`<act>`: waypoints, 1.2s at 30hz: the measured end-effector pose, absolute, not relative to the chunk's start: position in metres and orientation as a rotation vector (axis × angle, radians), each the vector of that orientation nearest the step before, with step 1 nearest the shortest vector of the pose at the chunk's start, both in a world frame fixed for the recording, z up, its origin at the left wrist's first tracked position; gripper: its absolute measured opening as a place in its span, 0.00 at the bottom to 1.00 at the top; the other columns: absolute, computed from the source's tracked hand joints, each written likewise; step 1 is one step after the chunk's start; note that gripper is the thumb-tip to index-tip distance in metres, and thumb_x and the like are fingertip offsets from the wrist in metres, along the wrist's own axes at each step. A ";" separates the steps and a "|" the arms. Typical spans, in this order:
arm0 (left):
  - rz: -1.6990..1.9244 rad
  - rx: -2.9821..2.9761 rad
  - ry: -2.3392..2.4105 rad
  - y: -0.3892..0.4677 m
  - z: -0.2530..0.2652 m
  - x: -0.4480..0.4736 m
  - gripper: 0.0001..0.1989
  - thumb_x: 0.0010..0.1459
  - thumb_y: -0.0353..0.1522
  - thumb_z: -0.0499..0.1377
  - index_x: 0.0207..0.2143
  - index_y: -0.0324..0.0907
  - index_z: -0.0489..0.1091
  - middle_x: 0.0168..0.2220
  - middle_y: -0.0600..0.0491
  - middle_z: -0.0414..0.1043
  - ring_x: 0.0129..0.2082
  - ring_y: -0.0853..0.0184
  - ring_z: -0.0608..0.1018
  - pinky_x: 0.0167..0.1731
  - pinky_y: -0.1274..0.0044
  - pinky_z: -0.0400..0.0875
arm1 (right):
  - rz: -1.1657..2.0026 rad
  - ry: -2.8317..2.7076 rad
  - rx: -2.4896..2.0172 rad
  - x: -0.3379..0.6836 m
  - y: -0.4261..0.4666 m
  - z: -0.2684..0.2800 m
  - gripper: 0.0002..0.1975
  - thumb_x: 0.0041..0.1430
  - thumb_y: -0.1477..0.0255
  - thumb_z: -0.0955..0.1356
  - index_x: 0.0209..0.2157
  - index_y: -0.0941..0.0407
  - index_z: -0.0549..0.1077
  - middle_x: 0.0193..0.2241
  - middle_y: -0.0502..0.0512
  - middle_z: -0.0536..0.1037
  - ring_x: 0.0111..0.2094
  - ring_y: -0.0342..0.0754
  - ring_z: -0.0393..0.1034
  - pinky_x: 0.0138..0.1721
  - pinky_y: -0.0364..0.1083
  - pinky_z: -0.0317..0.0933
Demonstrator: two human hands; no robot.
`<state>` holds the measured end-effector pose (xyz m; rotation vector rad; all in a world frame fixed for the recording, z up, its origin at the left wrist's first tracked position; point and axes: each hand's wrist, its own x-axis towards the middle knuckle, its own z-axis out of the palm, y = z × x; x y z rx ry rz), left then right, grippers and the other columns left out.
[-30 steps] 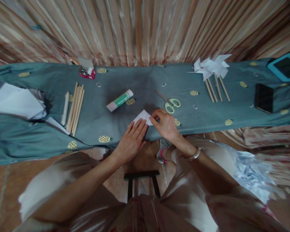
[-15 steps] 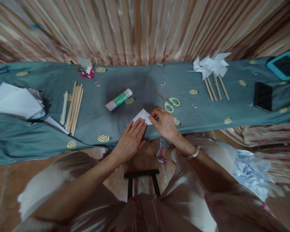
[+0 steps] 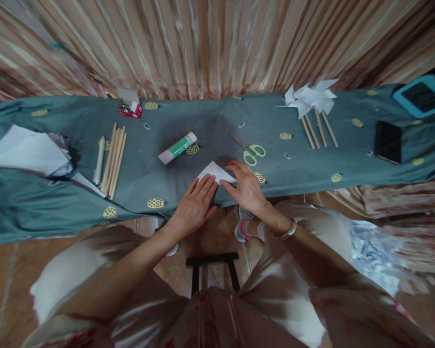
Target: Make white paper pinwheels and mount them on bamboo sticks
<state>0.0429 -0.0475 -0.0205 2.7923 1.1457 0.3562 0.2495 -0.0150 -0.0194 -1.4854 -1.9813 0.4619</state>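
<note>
A sheet of white paper folded into a triangle (image 3: 213, 170) lies near the table's front edge, its point facing away from me. My left hand (image 3: 197, 200) rests flat on its left part, fingers stretched out and holding it down. Over the right corner is my right hand (image 3: 246, 186), thumb and forefinger parted, with the corner between them but not pinched. Just beyond the right hand lie scissors with light green handles (image 3: 253, 153), blades pointing away. A green and white glue stick (image 3: 179, 147) lies behind the paper, to the left.
To the left are wooden sticks (image 3: 114, 162), a white pen-like tube (image 3: 99, 159), a paper stack (image 3: 25, 152) and a small red box (image 3: 130, 108) of metal pieces. Paper pinwheels (image 3: 310, 101), a dark phone (image 3: 388, 141) and a blue-framed device (image 3: 422, 96) lie right.
My right hand has loosened from the paper's right corner, its fingers spreading apart. More of that corner shows now. My left hand stays flat on the paper.
</note>
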 end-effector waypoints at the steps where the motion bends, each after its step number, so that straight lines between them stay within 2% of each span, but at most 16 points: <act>1: 0.357 2.794 1.139 -0.047 -0.021 0.042 0.29 0.66 0.34 0.55 0.65 0.27 0.58 0.68 0.33 0.58 0.70 0.49 0.59 0.67 0.56 0.57 | 0.467 -1.976 -1.485 0.251 -0.015 -0.020 0.14 0.61 0.66 0.68 0.48 0.55 0.73 0.53 0.64 0.75 0.54 0.60 0.69 0.56 0.61 0.64; 7: 0.397 2.742 1.174 -0.049 -0.015 0.023 0.27 0.66 0.32 0.54 0.65 0.29 0.58 0.66 0.33 0.61 0.67 0.51 0.64 0.63 0.58 0.64 | 0.510 -1.932 -1.465 0.264 -0.019 -0.021 0.11 0.60 0.71 0.67 0.45 0.54 0.73 0.52 0.64 0.75 0.55 0.60 0.68 0.60 0.62 0.60; 12: 0.368 2.695 1.298 -0.053 -0.006 0.004 0.26 0.66 0.34 0.55 0.63 0.35 0.61 0.60 0.36 0.68 0.57 0.49 0.72 0.54 0.58 0.71 | 0.525 -1.920 -1.462 0.271 -0.022 -0.022 0.11 0.59 0.74 0.65 0.43 0.54 0.73 0.52 0.64 0.75 0.55 0.59 0.69 0.60 0.61 0.60; 19: 0.372 2.698 1.421 -0.063 -0.003 -0.007 0.23 0.67 0.37 0.53 0.61 0.36 0.64 0.55 0.37 0.70 0.53 0.48 0.72 0.46 0.60 0.71 | 0.517 -1.923 -1.460 0.274 -0.023 -0.025 0.12 0.56 0.78 0.62 0.40 0.55 0.72 0.51 0.65 0.76 0.54 0.58 0.70 0.59 0.60 0.60; 27: 0.461 2.565 1.533 -0.067 -0.002 -0.005 0.21 0.68 0.38 0.52 0.59 0.38 0.66 0.52 0.39 0.72 0.51 0.50 0.73 0.47 0.59 0.71 | 0.531 -1.928 -1.435 0.277 -0.021 -0.024 0.16 0.53 0.80 0.61 0.41 0.54 0.74 0.51 0.64 0.76 0.54 0.57 0.70 0.59 0.60 0.61; 31: 0.682 2.468 1.563 -0.059 -0.007 0.004 0.22 0.69 0.38 0.52 0.62 0.40 0.62 0.57 0.39 0.70 0.56 0.53 0.72 0.53 0.60 0.70 | 0.537 -1.957 -1.405 0.274 -0.024 -0.019 0.11 0.59 0.72 0.65 0.43 0.55 0.75 0.53 0.66 0.75 0.56 0.59 0.70 0.60 0.61 0.60; 33: 0.737 2.458 1.527 -0.052 -0.011 0.010 0.25 0.68 0.38 0.53 0.64 0.39 0.58 0.60 0.38 0.66 0.60 0.52 0.71 0.56 0.60 0.69 | 0.565 -1.969 -1.411 0.272 -0.025 -0.016 0.10 0.59 0.69 0.68 0.42 0.55 0.75 0.54 0.66 0.75 0.57 0.60 0.69 0.60 0.61 0.60; 36: 0.769 2.474 1.462 -0.041 -0.017 0.022 0.28 0.67 0.37 0.54 0.66 0.39 0.53 0.62 0.37 0.64 0.62 0.52 0.69 0.58 0.59 0.67 | 0.638 -1.973 -1.415 0.268 -0.025 -0.013 0.07 0.55 0.71 0.70 0.38 0.53 0.74 0.57 0.63 0.73 0.59 0.59 0.68 0.61 0.61 0.59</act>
